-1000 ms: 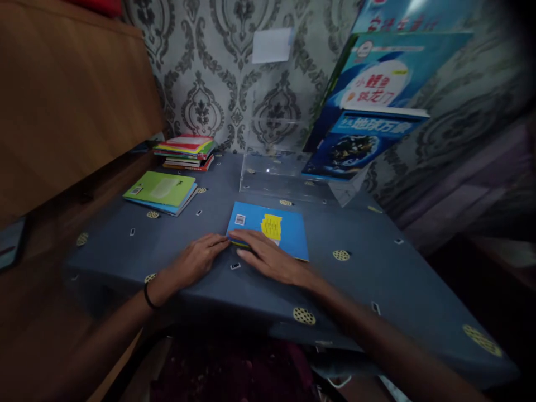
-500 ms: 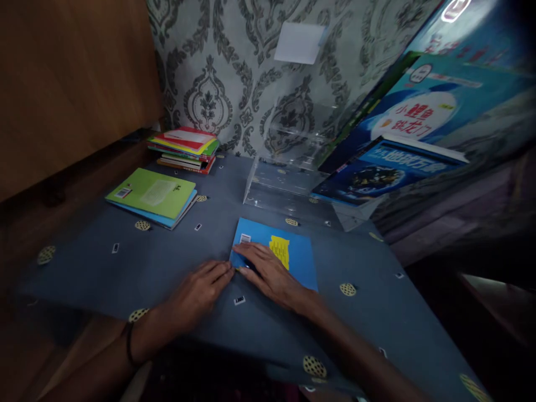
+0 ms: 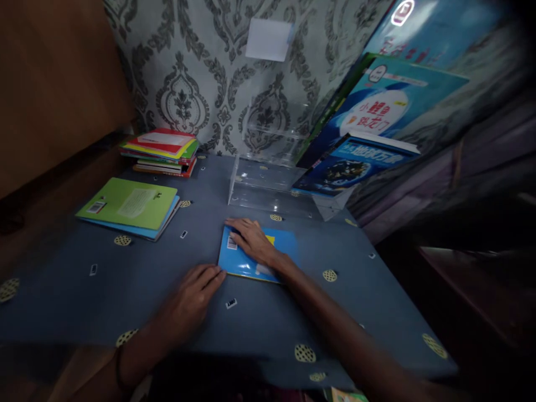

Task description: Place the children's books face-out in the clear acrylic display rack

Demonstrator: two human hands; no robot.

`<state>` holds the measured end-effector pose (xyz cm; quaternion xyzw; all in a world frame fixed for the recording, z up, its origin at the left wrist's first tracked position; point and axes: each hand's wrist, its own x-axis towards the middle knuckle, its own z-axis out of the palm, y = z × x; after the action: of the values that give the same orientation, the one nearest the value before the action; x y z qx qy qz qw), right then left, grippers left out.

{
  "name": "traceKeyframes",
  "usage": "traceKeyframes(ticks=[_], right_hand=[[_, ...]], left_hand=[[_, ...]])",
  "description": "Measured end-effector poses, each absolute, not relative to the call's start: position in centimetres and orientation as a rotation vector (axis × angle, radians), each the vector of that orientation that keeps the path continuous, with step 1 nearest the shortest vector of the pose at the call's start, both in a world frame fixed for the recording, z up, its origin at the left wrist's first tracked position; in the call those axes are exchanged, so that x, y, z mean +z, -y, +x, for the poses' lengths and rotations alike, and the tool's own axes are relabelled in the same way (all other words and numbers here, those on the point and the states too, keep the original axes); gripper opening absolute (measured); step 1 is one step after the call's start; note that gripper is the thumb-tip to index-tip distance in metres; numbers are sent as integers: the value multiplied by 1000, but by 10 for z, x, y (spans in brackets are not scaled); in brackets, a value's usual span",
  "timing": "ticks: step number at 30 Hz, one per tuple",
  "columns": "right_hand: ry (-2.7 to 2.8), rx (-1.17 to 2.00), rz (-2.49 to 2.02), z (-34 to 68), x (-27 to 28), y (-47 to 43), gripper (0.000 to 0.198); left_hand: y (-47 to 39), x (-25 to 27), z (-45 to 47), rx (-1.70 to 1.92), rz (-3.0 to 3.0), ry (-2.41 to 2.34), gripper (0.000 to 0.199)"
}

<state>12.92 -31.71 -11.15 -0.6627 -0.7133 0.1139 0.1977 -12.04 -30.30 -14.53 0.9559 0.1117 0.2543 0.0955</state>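
A blue book (image 3: 239, 264) with a barcode and a yellow patch lies flat on the cloth-covered table, its back cover up. My right hand (image 3: 253, 243) rests on it, fingers stretched across the far left part of the cover and hiding most of the yellow patch. At the book's near left corner is my left hand (image 3: 196, 291), its fingers together and their tips gripping the corner. Its thumb is mostly hidden. A dark band circles my left wrist.
Left of the hands lie a green book (image 3: 129, 204) on others and a stack of colourful books (image 3: 161, 148). A clear acrylic stand (image 3: 259, 192) stands behind, with several upright books, including a dark blue one (image 3: 349, 166), on its right side. Patterned wallpaper backs the table.
My right hand has slid from the book's near left edge to its far left part, flattening on the cover. My left hand stays at the near left corner. The view has shifted right.
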Motion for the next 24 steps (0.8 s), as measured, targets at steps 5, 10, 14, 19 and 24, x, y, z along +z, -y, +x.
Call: traceKeyframes(ticks=[5, 10, 14, 19, 24], right_hand=[[2014, 289, -1776, 128, -125, 351, 45], [2071, 320, -1787, 151, -126, 395, 54], [1983, 298, -1834, 185, -132, 411, 54], [1845, 220, -1828, 199, -145, 411, 49], [1712, 190, -1872, 196, -147, 407, 45]], left_hand=[[301, -144, -114, 806, 2865, -344, 41], [305, -142, -107, 794, 2971, -376, 24], [303, -141, -99, 641, 3021, -440, 28], [280, -132, -75, 369, 3149, -316, 59], [260, -118, -48, 165, 3270, -125, 73]])
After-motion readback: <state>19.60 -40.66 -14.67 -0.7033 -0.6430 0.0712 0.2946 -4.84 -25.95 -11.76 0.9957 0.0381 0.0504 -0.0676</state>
